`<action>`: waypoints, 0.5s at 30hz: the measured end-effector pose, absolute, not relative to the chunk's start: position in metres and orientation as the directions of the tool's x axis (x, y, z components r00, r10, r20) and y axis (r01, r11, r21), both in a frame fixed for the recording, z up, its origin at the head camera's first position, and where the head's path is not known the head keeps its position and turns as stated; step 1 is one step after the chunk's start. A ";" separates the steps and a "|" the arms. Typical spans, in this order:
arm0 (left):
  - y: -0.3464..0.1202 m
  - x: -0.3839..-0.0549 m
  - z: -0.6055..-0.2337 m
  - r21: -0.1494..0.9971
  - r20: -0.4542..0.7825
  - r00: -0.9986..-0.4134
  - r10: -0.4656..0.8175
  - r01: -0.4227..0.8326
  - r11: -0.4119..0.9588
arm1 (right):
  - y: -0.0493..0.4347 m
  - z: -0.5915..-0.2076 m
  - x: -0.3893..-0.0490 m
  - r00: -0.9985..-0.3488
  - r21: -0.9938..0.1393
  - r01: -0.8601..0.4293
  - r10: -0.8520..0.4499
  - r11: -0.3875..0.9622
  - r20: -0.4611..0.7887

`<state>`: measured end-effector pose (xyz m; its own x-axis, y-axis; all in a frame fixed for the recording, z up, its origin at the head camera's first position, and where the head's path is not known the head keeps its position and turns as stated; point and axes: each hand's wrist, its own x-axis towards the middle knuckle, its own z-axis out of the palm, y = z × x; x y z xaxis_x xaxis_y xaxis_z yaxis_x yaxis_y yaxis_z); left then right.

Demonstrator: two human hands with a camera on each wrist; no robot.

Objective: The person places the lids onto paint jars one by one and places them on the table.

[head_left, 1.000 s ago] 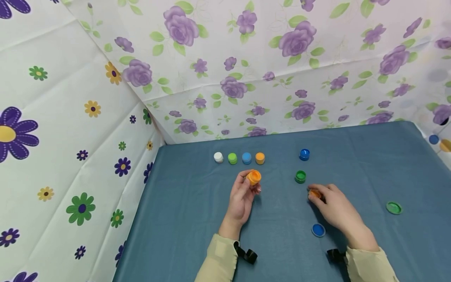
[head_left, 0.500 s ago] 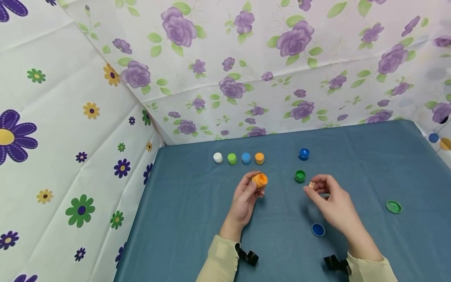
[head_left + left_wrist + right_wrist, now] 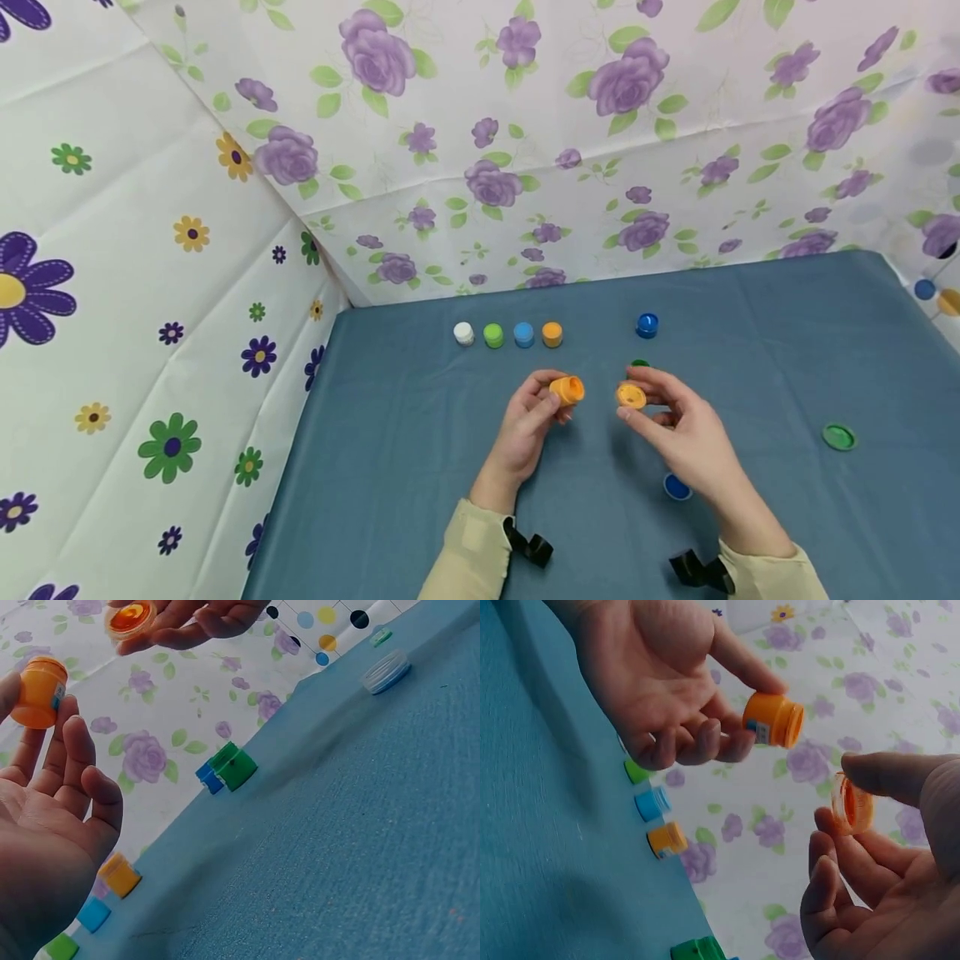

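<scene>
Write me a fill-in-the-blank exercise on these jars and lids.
The left hand holds an open jar coloured ____.
In the head view, the right hand, pinching an orange lid, partly hides the ____ jar.
There, a ____ jar stands left of the light-green jar.
There, the green lid lies to the ____ of the blue lid.
Missing words: orange; green; white; right.

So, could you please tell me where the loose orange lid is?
In the head view, the loose orange lid is pinched in the right hand, just right of the open orange jar in the left hand.
</scene>
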<state>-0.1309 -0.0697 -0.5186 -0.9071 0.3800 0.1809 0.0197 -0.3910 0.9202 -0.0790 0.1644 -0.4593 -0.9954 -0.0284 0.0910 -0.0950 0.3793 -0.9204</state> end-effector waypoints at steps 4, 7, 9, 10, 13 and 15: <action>-0.068 -0.130 -0.518 0.925 0.176 -0.900 0.398 0.013 -0.381 | 0.161 -0.460 -0.079 -0.989 -0.895 -0.151 -0.070 0.420 0.134; -0.068 -0.130 -0.518 0.931 0.177 -0.893 0.414 0.015 -0.366 | 0.157 -0.460 -0.079 -0.982 -0.889 -0.189 -0.077 0.417 0.172; -0.067 -0.130 -0.519 0.935 0.178 -0.888 0.424 0.018 -0.355 | 0.155 -0.459 -0.079 -0.978 -0.890 -0.210 -0.085 0.406 0.192; -0.067 -0.130 -0.519 0.937 0.178 -0.887 0.427 0.019 -0.350 | 0.153 -0.459 -0.079 -0.976 -0.890 -0.218 -0.091 0.401 0.198; -0.067 -0.130 -0.519 0.940 0.169 -0.885 0.434 0.012 -0.341 | 0.150 -0.459 -0.079 -0.971 -0.887 -0.237 -0.112 0.396 0.210; -0.066 -0.130 -0.519 0.941 0.168 -0.884 0.436 0.012 -0.339 | 0.148 -0.459 -0.079 -0.970 -0.882 -0.243 -0.119 0.404 0.213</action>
<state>-0.1296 -0.0661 -0.5193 -0.8843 0.4357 0.1682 0.0117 -0.3393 0.9406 -0.0787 0.1477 -0.4588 -0.9698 -0.1195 0.2126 -0.2431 0.4042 -0.8818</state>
